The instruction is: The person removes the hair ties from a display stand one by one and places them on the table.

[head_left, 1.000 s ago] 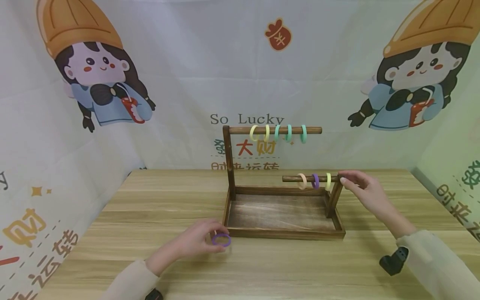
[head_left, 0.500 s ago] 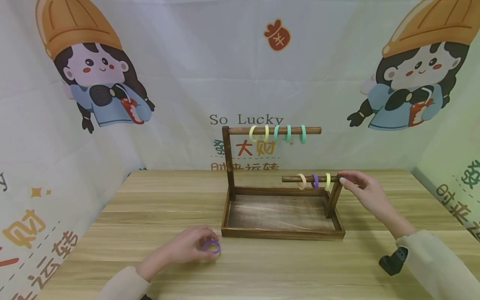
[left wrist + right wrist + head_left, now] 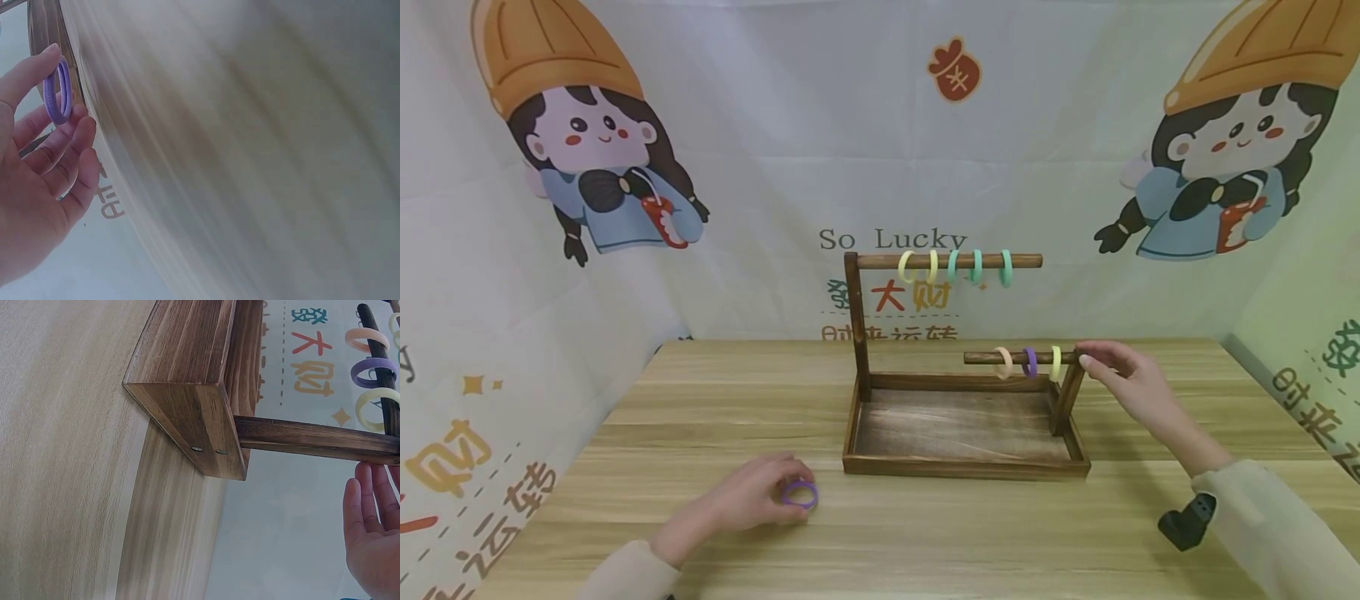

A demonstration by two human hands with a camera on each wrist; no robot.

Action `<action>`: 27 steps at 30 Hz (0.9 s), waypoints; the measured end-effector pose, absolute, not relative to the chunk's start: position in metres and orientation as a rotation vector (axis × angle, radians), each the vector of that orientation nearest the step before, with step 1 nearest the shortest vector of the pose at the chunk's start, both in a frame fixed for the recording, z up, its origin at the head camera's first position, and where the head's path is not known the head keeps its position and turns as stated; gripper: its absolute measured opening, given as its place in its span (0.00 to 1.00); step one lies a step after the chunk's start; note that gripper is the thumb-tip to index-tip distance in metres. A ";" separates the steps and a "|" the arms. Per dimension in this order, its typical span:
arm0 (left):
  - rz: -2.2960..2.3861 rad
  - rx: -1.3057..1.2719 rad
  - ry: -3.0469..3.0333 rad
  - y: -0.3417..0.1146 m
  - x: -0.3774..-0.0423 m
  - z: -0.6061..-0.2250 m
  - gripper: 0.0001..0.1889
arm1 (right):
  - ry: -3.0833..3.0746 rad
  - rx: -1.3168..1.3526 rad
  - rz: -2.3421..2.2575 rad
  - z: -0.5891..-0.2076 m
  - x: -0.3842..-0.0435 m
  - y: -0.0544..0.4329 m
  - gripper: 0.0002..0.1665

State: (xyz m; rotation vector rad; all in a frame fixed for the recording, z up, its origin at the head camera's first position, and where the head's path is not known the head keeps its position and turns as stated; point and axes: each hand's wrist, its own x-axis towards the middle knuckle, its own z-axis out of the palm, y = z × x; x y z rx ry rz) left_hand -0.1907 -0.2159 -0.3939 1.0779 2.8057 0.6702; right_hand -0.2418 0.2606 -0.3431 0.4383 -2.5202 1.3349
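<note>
Nine rings show in all: five on the upper rod of the wooden rack, three on the lower rod, and one purple ring in the left hand. The upper five are two yellow and three green; the lower three are peach, purple and yellow.

The purple ring sits at the tips of the left fingers, pinched between thumb and forefinger, low over the bench, just left of the rack's front corner. It is a thin, ribbed, pale violet loop.

The right hand pinches the lower rod's right end, at its post.
</note>
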 end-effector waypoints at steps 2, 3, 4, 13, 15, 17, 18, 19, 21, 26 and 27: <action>0.664 1.083 2.806 -0.219 -0.191 -0.395 0.18 | -2.523 0.436 1.336 -0.343 -0.242 0.260 0.25; 0.664 1.080 2.802 -0.220 -0.191 -0.395 0.18 | -2.523 0.438 1.338 -0.343 -0.242 0.260 0.25; 0.664 1.078 2.799 -0.222 -0.191 -0.396 0.18 | -2.522 0.439 1.338 -0.343 -0.242 0.261 0.25; 0.622 1.043 2.824 -0.232 -0.191 -0.395 0.16 | -2.514 0.450 1.332 -0.343 -0.243 0.261 0.25; 0.610 1.043 2.830 -0.234 -0.191 -0.395 0.16 | -2.517 0.450 1.330 -0.343 -0.242 0.261 0.24; 0.598 1.041 2.834 -0.234 -0.191 -0.395 0.16 | -2.522 0.451 1.329 -0.343 -0.242 0.261 0.25; 0.592 1.046 2.836 -0.235 -0.191 -0.395 0.16 | -2.524 0.450 1.329 -0.343 -0.242 0.261 0.25; 0.585 1.045 2.837 -0.235 -0.191 -0.395 0.16 | -2.528 0.449 1.328 -0.343 -0.242 0.261 0.25; 0.573 1.038 2.841 -0.235 -0.191 -0.395 0.17 | -2.532 0.449 1.323 -0.343 -0.242 0.261 0.25; 0.546 1.040 2.856 -0.235 -0.192 -0.394 0.18 | -2.528 0.451 1.314 -0.343 -0.242 0.261 0.25; 0.539 1.041 2.860 -0.235 -0.192 -0.394 0.18 | -2.526 0.451 1.310 -0.343 -0.242 0.261 0.24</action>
